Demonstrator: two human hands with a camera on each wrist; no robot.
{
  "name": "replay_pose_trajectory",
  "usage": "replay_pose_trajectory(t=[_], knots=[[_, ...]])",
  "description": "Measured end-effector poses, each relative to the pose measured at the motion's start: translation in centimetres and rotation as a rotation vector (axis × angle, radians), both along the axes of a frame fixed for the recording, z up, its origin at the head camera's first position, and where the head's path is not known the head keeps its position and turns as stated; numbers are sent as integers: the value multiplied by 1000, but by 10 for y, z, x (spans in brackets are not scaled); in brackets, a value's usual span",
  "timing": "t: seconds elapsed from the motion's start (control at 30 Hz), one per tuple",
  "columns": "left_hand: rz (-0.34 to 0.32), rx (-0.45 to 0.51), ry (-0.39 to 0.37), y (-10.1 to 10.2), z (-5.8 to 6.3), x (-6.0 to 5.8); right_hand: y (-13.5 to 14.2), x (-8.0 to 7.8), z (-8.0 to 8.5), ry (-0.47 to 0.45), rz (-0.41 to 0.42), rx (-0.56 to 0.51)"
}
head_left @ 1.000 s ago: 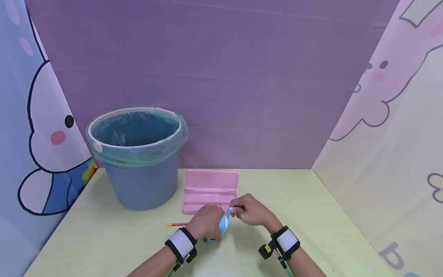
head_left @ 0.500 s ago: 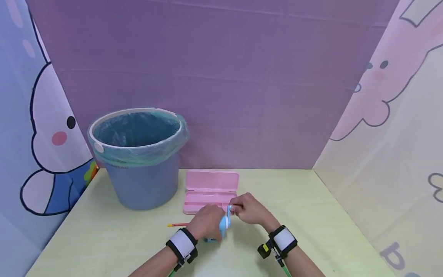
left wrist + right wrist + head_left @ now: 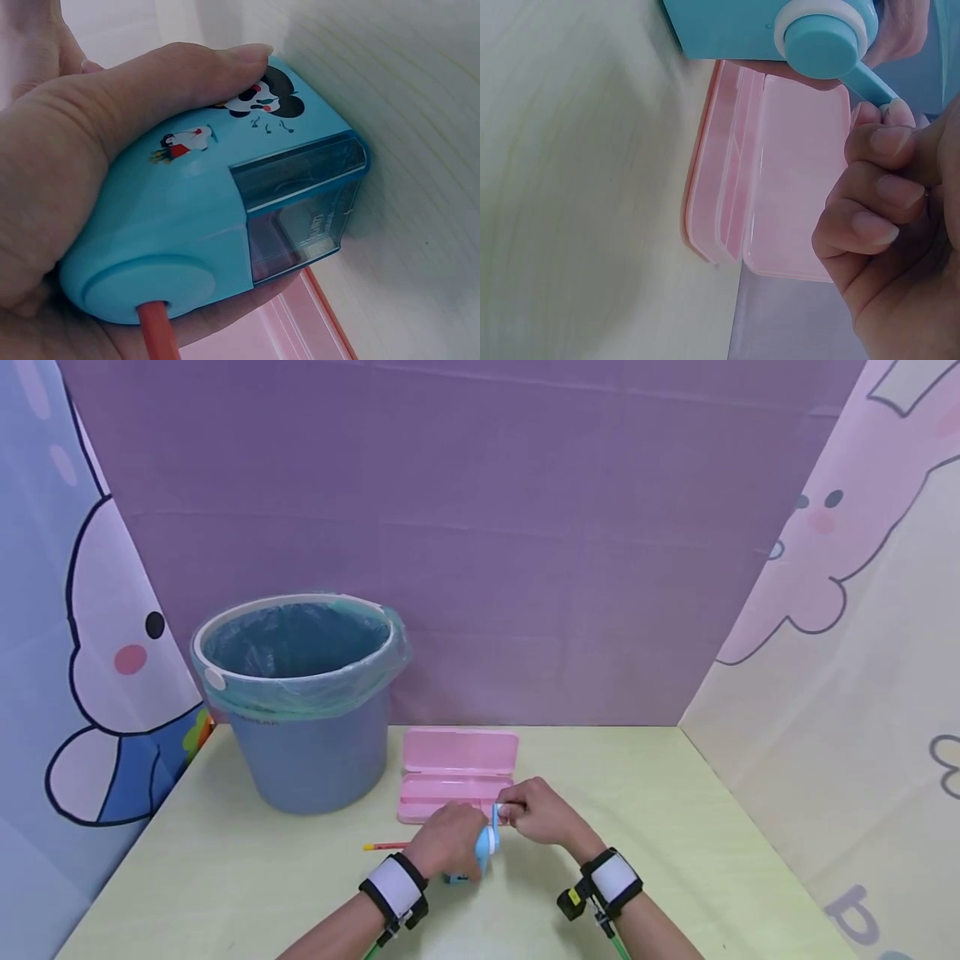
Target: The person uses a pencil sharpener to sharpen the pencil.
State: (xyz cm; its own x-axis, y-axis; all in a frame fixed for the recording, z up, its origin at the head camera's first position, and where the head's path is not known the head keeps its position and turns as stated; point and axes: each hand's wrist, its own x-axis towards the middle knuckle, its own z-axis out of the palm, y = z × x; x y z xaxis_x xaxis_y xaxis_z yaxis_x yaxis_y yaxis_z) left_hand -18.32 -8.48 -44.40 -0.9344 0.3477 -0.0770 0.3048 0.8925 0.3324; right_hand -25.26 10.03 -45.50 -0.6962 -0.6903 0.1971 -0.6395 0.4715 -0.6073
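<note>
My left hand (image 3: 448, 841) grips a light-blue pencil sharpener (image 3: 187, 232) over the table, its thumb lying along the printed side. A red pencil (image 3: 159, 337) sticks into the round hole at one end; in the head view its yellow-tipped end (image 3: 370, 847) points left. The sharpener's see-through shavings drawer (image 3: 296, 210) faces down toward the tabletop. On the opposite end is a white-ringed hub (image 3: 821, 45) with a crank arm (image 3: 870, 84). My right hand (image 3: 543, 814) pinches the knob of that crank between thumb and forefinger, other fingers curled; the fingers mostly hide the knob.
Just behind my hands lies an opened pink pencil case (image 3: 459, 752), its lid toward the back. A blue bucket (image 3: 307, 760) lined with a bag stands at the back left. A purple backdrop (image 3: 540, 543) and printed side panels enclose the pale table (image 3: 660, 827).
My right wrist has shifted very slightly to the left, and the crank knob sits a touch higher in view. Both hands keep their hold, and the sharpener stays in place.
</note>
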Motion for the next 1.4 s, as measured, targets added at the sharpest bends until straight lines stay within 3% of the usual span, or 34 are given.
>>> replay_pose_trajectory(t=[0.3, 0.93, 1.4], knots=[[-15, 3, 8, 0, 0, 2, -3, -4, -11, -24, -14, -4], [-34, -12, 48, -2, -2, 0, -7, -5, -18, 84, -4, 70], [-32, -57, 64, -1, -3, 0, -9, -3, -30, 40, -8, 121]])
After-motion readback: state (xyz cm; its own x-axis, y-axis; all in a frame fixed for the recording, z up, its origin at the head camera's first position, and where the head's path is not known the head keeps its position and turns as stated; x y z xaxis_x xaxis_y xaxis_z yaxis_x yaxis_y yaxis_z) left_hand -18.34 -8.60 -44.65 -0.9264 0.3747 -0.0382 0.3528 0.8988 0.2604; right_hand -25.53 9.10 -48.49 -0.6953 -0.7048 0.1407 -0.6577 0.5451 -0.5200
